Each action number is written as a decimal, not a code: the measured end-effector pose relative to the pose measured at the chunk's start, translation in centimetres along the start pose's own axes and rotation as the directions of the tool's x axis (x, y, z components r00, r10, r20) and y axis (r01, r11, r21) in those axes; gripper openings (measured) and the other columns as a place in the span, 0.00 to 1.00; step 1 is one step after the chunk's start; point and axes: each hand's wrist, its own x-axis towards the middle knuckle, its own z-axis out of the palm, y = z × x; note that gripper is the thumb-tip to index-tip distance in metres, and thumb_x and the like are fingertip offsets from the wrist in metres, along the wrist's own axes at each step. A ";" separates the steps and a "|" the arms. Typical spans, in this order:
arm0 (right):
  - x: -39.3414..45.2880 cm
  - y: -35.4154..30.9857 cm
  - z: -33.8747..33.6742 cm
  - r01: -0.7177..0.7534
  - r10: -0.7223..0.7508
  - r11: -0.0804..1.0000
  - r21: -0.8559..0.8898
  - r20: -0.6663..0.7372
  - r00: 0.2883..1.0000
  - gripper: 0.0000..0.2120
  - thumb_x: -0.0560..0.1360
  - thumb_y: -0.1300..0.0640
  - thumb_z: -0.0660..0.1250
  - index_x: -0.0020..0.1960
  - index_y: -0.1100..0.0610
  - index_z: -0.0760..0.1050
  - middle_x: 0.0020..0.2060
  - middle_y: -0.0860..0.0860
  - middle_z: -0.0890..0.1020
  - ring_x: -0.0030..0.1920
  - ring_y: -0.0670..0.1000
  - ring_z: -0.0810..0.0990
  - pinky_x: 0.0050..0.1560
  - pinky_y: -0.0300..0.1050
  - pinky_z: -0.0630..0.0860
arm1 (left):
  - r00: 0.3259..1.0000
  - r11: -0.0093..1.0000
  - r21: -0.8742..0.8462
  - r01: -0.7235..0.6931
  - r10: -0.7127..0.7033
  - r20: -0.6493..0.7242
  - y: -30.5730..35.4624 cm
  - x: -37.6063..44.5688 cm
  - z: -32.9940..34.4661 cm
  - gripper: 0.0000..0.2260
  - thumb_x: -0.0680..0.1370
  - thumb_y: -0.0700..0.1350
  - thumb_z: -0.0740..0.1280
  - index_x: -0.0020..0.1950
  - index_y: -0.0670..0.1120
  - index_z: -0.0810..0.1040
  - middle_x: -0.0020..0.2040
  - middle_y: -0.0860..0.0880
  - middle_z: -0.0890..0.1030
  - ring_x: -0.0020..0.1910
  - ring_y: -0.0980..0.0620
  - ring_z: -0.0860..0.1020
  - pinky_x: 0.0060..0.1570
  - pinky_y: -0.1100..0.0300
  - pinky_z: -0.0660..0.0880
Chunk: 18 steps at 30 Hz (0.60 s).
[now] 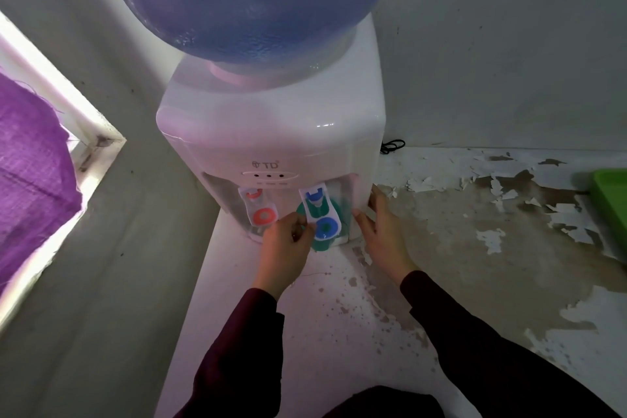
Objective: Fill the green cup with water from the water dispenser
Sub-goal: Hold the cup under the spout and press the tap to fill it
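Green cup (320, 241) under blue tap — left hand (283, 249) pinching it, right hand (381, 234) spread.

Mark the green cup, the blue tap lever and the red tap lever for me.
Green plastic cup (320, 244): head view, lower wall below the lever.
Blue-buttoned white tap lever (326, 227): head view, blue round pad.
Red-buttoned white tap lever (264, 216): head view, red round pad.

Plain, worn room corner, likely a home, white tabletop water dispenser (271, 153) with blue bottle (251, 0), counter (492, 248) with peeling paint, purple curtain (30, 173) at bright window
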 end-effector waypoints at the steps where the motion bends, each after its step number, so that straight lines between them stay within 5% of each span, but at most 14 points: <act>1: 0.0 0.0 0.0 0.000 0.000 1.000 0.002 0.000 1.000 0.25 0.79 0.60 0.61 0.75 0.58 0.58 0.69 0.54 0.74 0.67 0.49 0.73 0.67 0.51 0.73 | 1.000 1.000 -0.026 0.012 -0.011 0.010 0.2 -0.1 -0.1 0.10 0.76 0.43 0.64 0.41 0.37 0.76 0.31 0.43 0.73 0.29 0.52 0.68 0.29 0.69 0.67; 4: 0.0 0.1 0.1 -0.016 0.016 0.999 0.034 0.007 1.000 0.25 0.80 0.59 0.60 0.75 0.57 0.57 0.69 0.53 0.73 0.67 0.48 0.73 0.67 0.52 0.73 | 0.996 0.975 -0.203 0.087 -0.082 0.033 1.3 -0.9 -0.6 0.10 0.77 0.43 0.62 0.40 0.38 0.75 0.32 0.43 0.73 0.29 0.52 0.67 0.31 0.65 0.67; 7: -0.1 0.3 0.2 -0.038 0.036 0.996 0.083 0.022 0.999 0.27 0.79 0.58 0.61 0.75 0.55 0.56 0.70 0.52 0.71 0.68 0.47 0.72 0.68 0.53 0.73 | 0.978 0.829 -0.519 0.205 -0.186 0.090 2.6 -1.5 -1.9 0.10 0.79 0.42 0.58 0.39 0.44 0.74 0.30 0.48 0.69 0.27 0.54 0.64 0.27 0.65 0.64; 18: 0.1 0.7 0.9 -0.074 0.077 0.993 0.091 -0.027 0.997 0.28 0.78 0.59 0.64 0.75 0.54 0.58 0.70 0.51 0.72 0.69 0.48 0.71 0.68 0.52 0.72 | 0.967 0.820 -0.514 0.251 -0.190 0.169 2.4 -1.5 -2.5 0.10 0.79 0.45 0.58 0.41 0.44 0.75 0.32 0.47 0.72 0.28 0.53 0.68 0.33 0.60 0.68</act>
